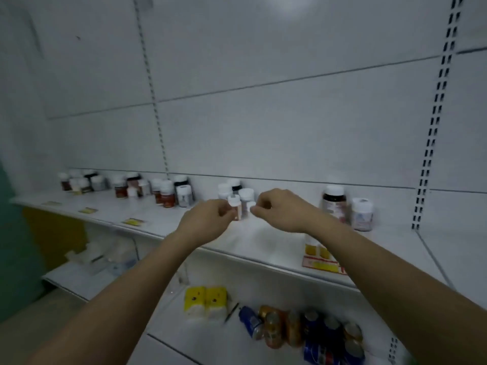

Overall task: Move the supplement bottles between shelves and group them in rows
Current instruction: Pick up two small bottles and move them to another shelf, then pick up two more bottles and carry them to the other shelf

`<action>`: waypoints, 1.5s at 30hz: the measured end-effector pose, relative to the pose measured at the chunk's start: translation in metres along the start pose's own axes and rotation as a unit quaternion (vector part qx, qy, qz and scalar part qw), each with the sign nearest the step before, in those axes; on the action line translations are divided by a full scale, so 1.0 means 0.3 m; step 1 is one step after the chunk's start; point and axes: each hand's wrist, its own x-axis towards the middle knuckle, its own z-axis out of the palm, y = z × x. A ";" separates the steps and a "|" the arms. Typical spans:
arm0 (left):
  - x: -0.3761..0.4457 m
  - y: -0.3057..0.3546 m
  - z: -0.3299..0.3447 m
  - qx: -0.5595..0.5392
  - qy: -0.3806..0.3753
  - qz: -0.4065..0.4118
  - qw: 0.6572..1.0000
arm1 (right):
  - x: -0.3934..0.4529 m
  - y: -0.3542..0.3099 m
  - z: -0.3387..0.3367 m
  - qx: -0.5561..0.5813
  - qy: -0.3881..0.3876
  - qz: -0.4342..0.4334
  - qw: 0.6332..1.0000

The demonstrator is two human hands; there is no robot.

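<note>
Near the middle of the frame both hands reach over the white shelf (263, 248). The left hand (208, 219) has its fingers curled, and its fingertips pinch a small white-capped bottle (235, 206) with an orange label, which stands just right of the fingers, between the two hands. The right hand (279, 208) is curled too, its fingertips pinching a small white cap or bottle (251, 206) at its left edge; blur hides which. Just behind these, toward the back wall, stand three more white-capped bottles (238, 189). To the right of centre a tall dark bottle (334, 202) stands beside a white jar (362, 213). Along the shelf's left stretch, groups of bottles (126, 187) sit near the wall. In the lower part of the frame, on a lower shelf, lie cans (303, 330) and two yellow packs (205, 301).
</note>
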 end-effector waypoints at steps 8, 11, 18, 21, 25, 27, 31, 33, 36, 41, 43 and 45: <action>-0.108 -0.425 -0.354 0.032 0.027 -0.119 0.992 | 0.244 -0.477 0.159 -0.004 -0.026 -0.084 0.996; -0.130 -0.623 -0.451 0.032 0.033 -0.144 0.988 | 0.348 -0.658 0.248 -0.003 -0.030 -0.101 0.994; -0.233 -1.122 -0.656 0.003 0.055 -0.178 0.982 | 0.567 -1.083 0.570 0.009 -0.060 -0.122 0.991; -0.265 -1.305 -0.741 0.011 0.060 -0.193 0.979 | 0.655 -1.242 0.692 -0.011 -0.085 -0.134 0.987; -0.248 -1.504 -0.840 0.023 0.073 -0.197 0.977 | 0.795 -1.415 0.771 -0.020 -0.067 -0.136 0.988; -0.224 -1.595 -0.869 0.021 0.083 -0.195 0.977 | 0.871 -1.474 0.804 -0.015 -0.059 -0.138 0.989; -0.142 -1.772 -0.887 0.014 0.086 -0.196 0.977 | 1.025 -1.529 0.912 -0.010 -0.075 -0.134 0.988; -0.080 -1.865 -0.878 0.008 0.083 -0.194 0.977 | 1.111 -1.527 0.986 -0.009 -0.079 -0.124 0.989; 0.019 -2.006 -0.844 -0.007 0.079 -0.184 0.980 | 1.259 -1.509 1.092 0.007 -0.083 -0.108 0.991; 0.206 -2.244 -0.824 -0.001 0.047 -0.183 0.982 | 1.548 -1.527 1.261 0.060 -0.089 -0.091 0.990; 0.289 -2.330 -0.852 0.015 0.038 -0.182 0.982 | 1.659 -1.555 1.319 0.061 -0.098 -0.089 0.989; 0.369 -2.413 -0.887 0.010 0.052 -0.181 0.982 | 1.763 -1.587 1.365 0.069 -0.093 -0.087 0.989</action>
